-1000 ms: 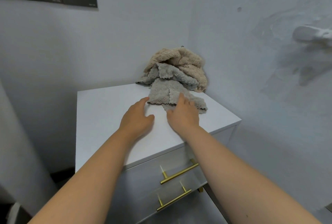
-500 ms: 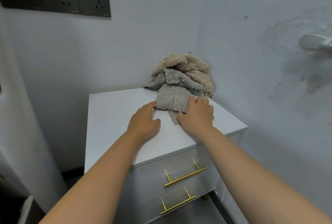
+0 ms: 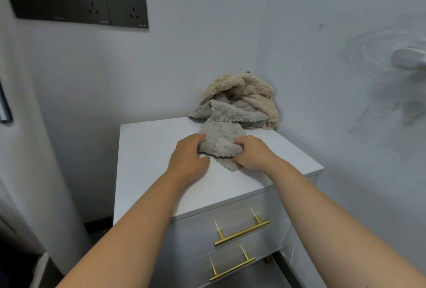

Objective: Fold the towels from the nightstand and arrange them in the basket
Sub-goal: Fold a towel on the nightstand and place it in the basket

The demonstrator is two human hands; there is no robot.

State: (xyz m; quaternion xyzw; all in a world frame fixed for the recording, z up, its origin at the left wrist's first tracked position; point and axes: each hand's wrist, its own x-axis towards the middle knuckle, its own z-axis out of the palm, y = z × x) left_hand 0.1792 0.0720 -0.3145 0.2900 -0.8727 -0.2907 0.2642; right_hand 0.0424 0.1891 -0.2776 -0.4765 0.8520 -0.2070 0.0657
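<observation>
Head view: grey towel (image 3: 220, 140) lies bunched on the nightstand (image 3: 149, 149) top, trailing from the heap at its back right corner under a beige towel (image 3: 251, 90). My left grip (image 3: 187, 157) curls round its left edge, my right grip (image 3: 252, 154) pinches its right fold
</observation>
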